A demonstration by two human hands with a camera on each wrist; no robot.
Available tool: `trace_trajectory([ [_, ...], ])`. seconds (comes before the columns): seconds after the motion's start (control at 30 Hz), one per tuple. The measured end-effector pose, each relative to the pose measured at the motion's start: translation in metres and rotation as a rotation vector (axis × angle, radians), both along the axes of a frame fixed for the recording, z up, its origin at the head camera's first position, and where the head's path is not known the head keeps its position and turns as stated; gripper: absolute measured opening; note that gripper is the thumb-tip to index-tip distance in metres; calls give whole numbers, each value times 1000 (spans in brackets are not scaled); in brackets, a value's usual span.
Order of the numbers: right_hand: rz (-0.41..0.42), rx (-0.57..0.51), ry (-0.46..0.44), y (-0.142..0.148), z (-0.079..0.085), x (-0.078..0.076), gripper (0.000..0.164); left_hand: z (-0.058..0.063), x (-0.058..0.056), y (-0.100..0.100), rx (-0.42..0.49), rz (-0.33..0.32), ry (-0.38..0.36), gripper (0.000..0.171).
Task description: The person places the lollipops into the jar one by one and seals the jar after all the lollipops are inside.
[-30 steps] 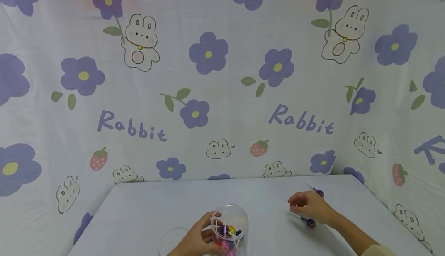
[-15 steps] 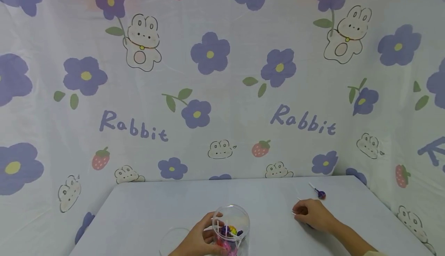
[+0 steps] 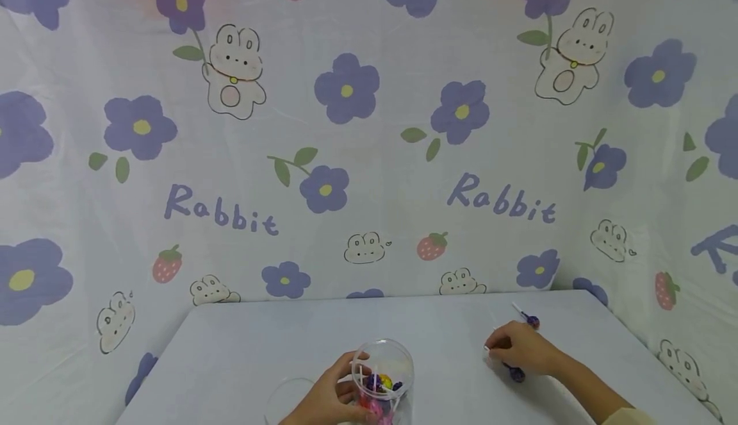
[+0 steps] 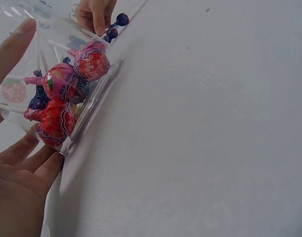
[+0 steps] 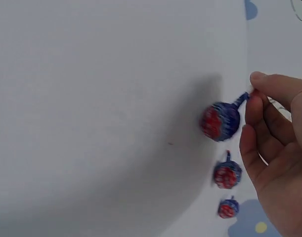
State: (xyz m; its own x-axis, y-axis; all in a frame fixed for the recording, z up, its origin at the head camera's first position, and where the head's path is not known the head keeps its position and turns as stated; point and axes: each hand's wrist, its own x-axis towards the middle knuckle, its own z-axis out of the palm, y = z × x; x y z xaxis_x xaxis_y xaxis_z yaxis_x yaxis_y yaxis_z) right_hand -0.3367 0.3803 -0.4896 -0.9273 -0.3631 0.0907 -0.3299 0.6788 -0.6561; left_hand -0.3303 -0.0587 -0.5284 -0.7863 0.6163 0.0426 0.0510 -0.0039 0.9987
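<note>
My left hand holds a clear plastic jar around its side. Inside lie several wrapped lollipops, among them a red one and a pink one. Over at the right, my right hand pinches a blue-and-red lollipop by its stick, close below the twisted wrapper, as the right wrist view shows. In the head view that lollipop's ball pokes out below the fingers. Beyond it, two more lollipops of the same kind lie in a row, a nearer one and a farther one.
A clear round lid lies on the white table, left of the jar and partly behind the left hand. A patterned cloth with flowers and rabbits hangs behind the table and along its sides.
My right hand came down over the nearest lollipop, and its thumb and fingers have closed on the stick. The left hand and the jar have stayed in place.
</note>
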Motion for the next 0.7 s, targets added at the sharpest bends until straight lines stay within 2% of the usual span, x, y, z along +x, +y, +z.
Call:
trace_trajectory([
  [0.13,26,-16,-1,1,19,6,4,0,1,-1,-12,15,7,77],
  [0.3,-23,5,4,8,32,9,7,-2,0,-1,-9,12,25,78],
  [0.53,-142,-112,-73,15,35,5,10,-2,1,-1,46,-24,-13,78],
  [0.7,-218,-215,-132,13,32,3,15,1,1,-2,34,-13,-36,81],
])
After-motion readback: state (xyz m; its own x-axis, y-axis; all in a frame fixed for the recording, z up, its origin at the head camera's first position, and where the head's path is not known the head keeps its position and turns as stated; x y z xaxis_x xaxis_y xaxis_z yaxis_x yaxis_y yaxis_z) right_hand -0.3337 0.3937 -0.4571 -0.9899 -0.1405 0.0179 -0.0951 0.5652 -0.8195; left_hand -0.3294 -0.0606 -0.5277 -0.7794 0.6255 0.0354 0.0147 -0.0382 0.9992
